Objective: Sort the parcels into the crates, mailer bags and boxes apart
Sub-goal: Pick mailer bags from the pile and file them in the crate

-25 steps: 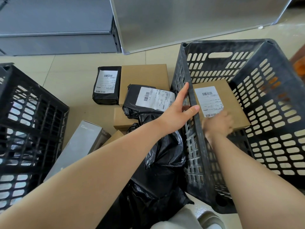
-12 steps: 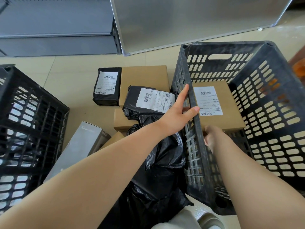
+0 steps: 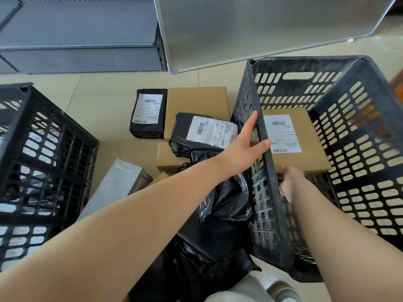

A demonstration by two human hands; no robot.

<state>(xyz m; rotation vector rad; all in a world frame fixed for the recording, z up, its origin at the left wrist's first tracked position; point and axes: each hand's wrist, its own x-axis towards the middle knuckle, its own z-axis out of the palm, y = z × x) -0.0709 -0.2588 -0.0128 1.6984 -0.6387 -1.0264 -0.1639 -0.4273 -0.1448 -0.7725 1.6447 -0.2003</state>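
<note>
Head view: a flat brown cardboard box (image 3: 305,147) with a white barcode label lies inside the right crate (image 3: 357,136). The right hand (image 3: 291,184) grips its near edge, fingers curled under. The left hand (image 3: 246,142) holds the crate's left rim, thumb inside, fingers straight outside. Black mailer bags (image 3: 202,134) and boxes (image 3: 196,103) lie on the floor (image 3: 104,101) beside the left crate (image 3: 43,162).
</note>
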